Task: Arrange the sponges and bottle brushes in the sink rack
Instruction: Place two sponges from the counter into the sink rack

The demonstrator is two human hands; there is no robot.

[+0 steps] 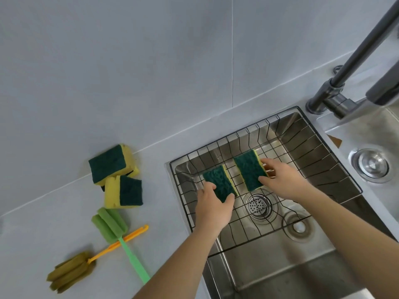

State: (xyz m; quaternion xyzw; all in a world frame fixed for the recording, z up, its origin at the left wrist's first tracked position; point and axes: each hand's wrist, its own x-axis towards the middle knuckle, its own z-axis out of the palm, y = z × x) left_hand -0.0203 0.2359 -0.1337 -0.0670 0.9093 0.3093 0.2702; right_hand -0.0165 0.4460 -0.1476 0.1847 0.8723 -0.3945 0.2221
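Note:
A black wire sink rack (336, 169) sits in the steel sink. My left hand (212, 209) grips a green-and-yellow sponge (219, 182) low inside the rack at its left. My right hand (280, 178) holds a second sponge (249, 169) by its right edge, just beside the first. On the counter to the left lie two more sponges, one (110, 161) by the wall and one (124, 192) in front of it. Nearer me, a green bottle brush (110, 223) lies across the handle of an orange-handled bottle brush (69, 270).
The sink drain (258, 205) shows through the rack floor. A dark faucet (349, 67) rises at the back right. Right of it is a second basin with a drain plug (372, 164). A grey tiled wall stands behind the counter.

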